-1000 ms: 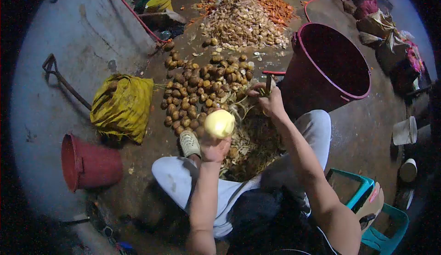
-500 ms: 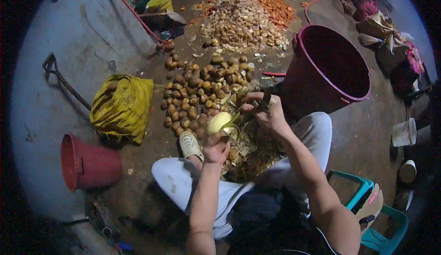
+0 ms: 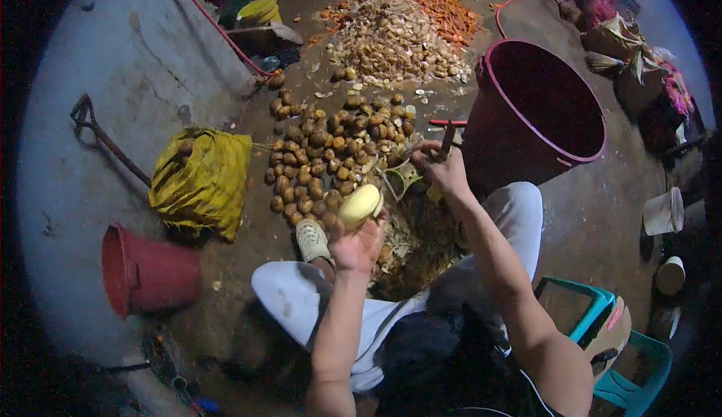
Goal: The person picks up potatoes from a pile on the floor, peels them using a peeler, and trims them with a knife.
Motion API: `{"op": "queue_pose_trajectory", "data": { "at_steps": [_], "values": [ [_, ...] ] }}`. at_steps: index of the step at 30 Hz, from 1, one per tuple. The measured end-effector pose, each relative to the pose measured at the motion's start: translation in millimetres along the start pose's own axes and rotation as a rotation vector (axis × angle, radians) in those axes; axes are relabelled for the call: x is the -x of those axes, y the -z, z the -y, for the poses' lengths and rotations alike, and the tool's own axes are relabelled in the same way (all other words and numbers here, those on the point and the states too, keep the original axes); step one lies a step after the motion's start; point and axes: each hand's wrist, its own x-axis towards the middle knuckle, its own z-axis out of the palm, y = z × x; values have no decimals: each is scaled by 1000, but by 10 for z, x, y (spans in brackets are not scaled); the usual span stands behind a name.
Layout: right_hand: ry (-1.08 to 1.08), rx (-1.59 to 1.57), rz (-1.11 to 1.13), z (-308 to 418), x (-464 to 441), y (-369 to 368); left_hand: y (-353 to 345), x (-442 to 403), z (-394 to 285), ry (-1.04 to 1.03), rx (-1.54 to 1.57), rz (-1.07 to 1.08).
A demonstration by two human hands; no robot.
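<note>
A pale yellow peeled potato [image 3: 361, 205] rests in my left hand [image 3: 356, 245], whose fingers curl round it from below. My right hand [image 3: 444, 169] is closed round a dark-handled peeling tool [image 3: 448, 139] whose upper end sticks up above the fist; its working end I cannot make out. Just left of that hand, apart from the potato, is a thin green-yellow peel [image 3: 404, 181]. Beneath both hands lies a heap of peelings [image 3: 406, 248] between my legs. Unpeeled brown potatoes [image 3: 320, 142] are piled on the floor beyond my left hand.
A large dark-red tub [image 3: 543, 109] stands right of the potatoes. Farther off lies a mound of pale and orange scraps [image 3: 398, 37]. At left are a yellow sack [image 3: 201, 180], a red bucket [image 3: 150, 270] and a long-handled tool [image 3: 109, 139]. A teal stool [image 3: 632, 372] is at lower right.
My right hand has tilted and the tool now points more upright. The peel has come away from the potato toward my right hand. My left hand has turned, showing more palm.
</note>
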Motion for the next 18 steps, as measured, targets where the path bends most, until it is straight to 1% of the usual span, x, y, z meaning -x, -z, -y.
{"op": "queue_pose_trajectory", "data": {
  "at_steps": [1,2,3,5,7,8,9,10,11,12,13,15,16,17,18],
  "values": [
    [112,27,-16,-1,62,-8,22,-8,6,-2,1,5],
    [224,56,-36,179,131,-24,58,15,13,20,-35,-57],
    [313,82,-10,366,245,-12,20,31,18,44,-73,-120],
    [220,-485,-40,84,241,-100,-60,70,31,17,-84,-92],
    [60,16,-124,-4,25,63,-144,38,-9,-72,64,24],
    [112,52,-195,-73,-8,95,-153,29,-64,-93,8,109],
    [111,54,-189,-14,25,101,-54,-3,-105,-97,11,105],
    [224,139,-211,60,52,112,121,-84,-130,-50,-62,39],
    [342,220,-234,124,41,108,151,-131,-130,-37,-154,15],
    [280,100,-178,18,23,99,187,-177,-130,-22,-245,-8],
    [279,93,-171,-46,8,106,235,-136,-131,-29,-248,-14],
    [254,158,-144,-91,-19,138,119,-27,-147,-52,-420,25],
    [238,145,-126,-77,0,168,-2,-14,-156,-52,-445,74],
    [235,149,-132,-23,26,196,-49,-3,-147,-44,-443,76],
    [272,184,-109,35,38,211,-79,0,-155,-53,-469,109]
  ]
}}
